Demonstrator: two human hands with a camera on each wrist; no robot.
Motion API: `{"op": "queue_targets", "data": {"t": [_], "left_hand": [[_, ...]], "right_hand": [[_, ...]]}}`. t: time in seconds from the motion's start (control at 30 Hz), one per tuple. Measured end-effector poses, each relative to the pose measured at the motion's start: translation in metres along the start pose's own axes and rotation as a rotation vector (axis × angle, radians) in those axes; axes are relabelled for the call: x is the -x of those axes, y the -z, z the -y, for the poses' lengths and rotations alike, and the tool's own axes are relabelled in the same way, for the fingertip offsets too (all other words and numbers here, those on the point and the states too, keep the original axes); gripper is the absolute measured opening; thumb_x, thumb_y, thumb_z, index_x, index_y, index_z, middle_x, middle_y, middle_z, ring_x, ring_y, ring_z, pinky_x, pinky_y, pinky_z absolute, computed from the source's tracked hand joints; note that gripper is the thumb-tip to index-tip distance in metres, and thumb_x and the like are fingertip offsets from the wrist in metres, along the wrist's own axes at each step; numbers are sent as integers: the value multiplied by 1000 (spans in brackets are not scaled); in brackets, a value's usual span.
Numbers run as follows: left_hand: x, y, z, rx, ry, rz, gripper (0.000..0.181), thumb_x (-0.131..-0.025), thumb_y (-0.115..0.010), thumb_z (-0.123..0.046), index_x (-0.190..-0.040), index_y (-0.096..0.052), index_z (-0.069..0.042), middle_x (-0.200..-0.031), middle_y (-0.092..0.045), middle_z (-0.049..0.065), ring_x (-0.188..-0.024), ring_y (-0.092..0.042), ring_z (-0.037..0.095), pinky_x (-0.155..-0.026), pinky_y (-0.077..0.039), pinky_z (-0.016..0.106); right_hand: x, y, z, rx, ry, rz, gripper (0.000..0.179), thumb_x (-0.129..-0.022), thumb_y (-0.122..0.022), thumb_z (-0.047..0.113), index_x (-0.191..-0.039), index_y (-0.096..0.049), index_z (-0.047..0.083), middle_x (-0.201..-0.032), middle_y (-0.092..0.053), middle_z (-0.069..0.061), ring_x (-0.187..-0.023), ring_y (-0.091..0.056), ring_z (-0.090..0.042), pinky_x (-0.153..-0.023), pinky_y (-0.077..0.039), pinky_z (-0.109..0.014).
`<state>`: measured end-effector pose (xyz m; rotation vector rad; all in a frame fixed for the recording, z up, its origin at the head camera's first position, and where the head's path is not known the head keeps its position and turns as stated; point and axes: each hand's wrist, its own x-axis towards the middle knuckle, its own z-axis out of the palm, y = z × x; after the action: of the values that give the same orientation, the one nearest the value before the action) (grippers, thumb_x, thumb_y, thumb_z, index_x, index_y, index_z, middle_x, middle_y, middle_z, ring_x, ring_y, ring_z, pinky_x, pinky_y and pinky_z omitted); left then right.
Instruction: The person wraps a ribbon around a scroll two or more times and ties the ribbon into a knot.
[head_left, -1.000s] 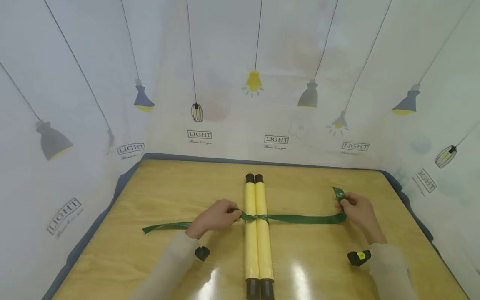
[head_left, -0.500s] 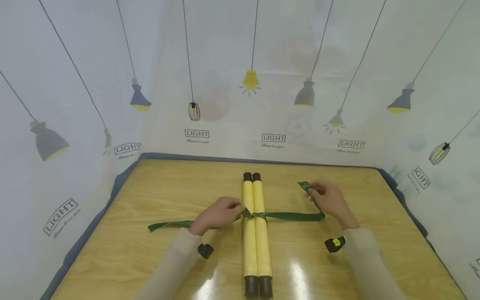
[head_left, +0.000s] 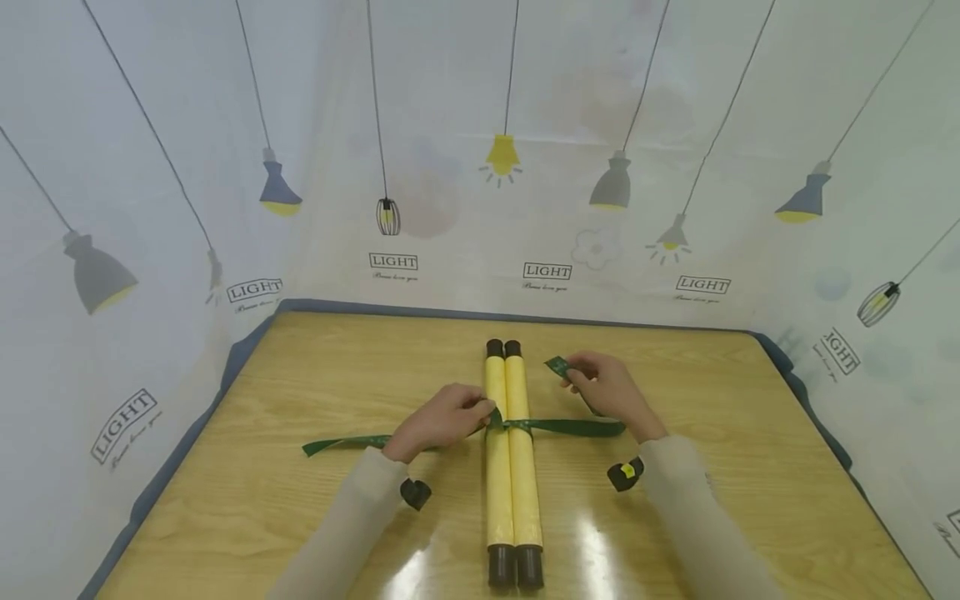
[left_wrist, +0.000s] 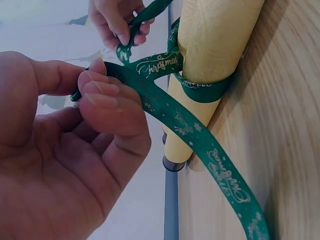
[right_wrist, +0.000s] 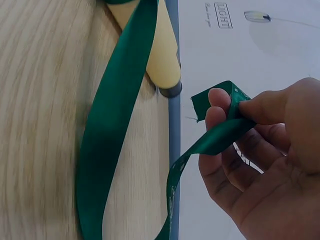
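Two yellow rolls (head_left: 498, 492) with dark end caps lie side by side, pointing away from me. A green ribbon (head_left: 573, 427) with printed lettering passes round their middle. My left hand (head_left: 444, 418) pinches the ribbon between thumb and fingers right beside the left roll; in the left wrist view the ribbon (left_wrist: 200, 140) trails down from those fingers. One tail reaches out to the left under the left wrist. To the right of the rolls, my right hand (head_left: 609, 385) pinches the ribbon near its cut end (right_wrist: 202, 105), raised over the table, with a loop hanging below.
The rolls rest on a wooden table (head_left: 300, 517) with a dark blue edging (head_left: 390, 311) at the back. A pale wall covering (head_left: 465, 233) with printed lamps encloses it behind and at both sides. Black wrist cameras (head_left: 626, 474) hang beneath both sleeves.
My right hand has moved left toward the rolls, bringing the ribbon end with it, and the right stretch of ribbon has folded shorter. The left hand shifted slightly closer to the rolls, still pinching.
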<state>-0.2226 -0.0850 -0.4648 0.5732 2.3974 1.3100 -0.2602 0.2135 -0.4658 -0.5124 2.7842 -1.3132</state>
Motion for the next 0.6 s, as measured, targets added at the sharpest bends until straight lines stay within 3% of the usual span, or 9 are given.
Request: {"op": "queue_targets", "data": {"t": [0.23,0.4,0.6], "left_hand": [[-1,1,-1,4,8,3,35,-109,-48,-27,-94,-67,-1,-63,-47,-3,-51,-38,12,-51,-37,27],[-2,1,0,14,-11,9,34,-109,-48,-26,-94,-68,-3,-63,-48,-3,-50,-37,11,-51,-37,27],[-4,0,0,13,-42,19,34,-109,-48,-24,-96,-69,-1,-64,-50,-3,-50,-37,11,-51,-37,26]], "right_hand": [[-16,-22,17,-22,38,37,20,-105,-56,11,-118,-70,6,-97,-77,-14,-88,-70,-36,-60,-47,-27],[-28,-38,25,-28,66,49,20,-104,-58,12,-119,-71,8,-96,-77,-11,-85,-68,-26,-57,-44,-26],[-37,-54,36,-42,79,78,19,-103,-60,13,-118,-71,8,-96,-77,-8,-84,-64,-17,-63,-45,-27]]}}
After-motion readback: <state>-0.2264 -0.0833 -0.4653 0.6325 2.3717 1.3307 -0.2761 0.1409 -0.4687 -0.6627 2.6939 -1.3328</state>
